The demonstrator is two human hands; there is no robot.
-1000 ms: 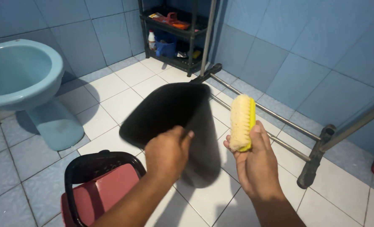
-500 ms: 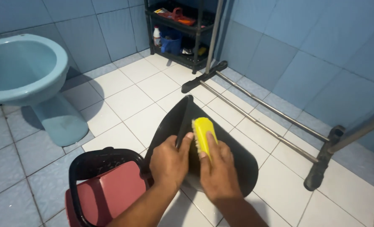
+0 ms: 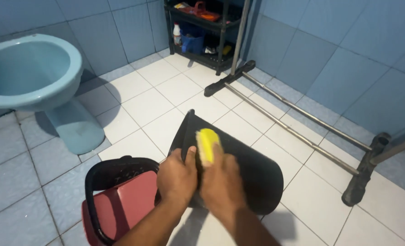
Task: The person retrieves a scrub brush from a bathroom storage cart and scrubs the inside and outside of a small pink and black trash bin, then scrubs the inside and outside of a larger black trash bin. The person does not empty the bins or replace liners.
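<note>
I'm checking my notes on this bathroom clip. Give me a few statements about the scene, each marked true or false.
1. The right hand holds a yellow scrub brush against a black plastic bin. True.
2. The left hand rests on the toilet. False: it grips the black bin's edge.
3. The toilet is light blue. True.
4. The red container with a black rim stands on the shelf rack. False: it sits on the white tiled floor, beside the left arm.
5. The bin stands upright. False: it is tipped over.

Both forearms reach forward, close together. Left hand (image 3: 177, 175) is curled in a grip, right hand (image 3: 220, 182) clenched, knuckles up, thumbs nearly touching.
</note>
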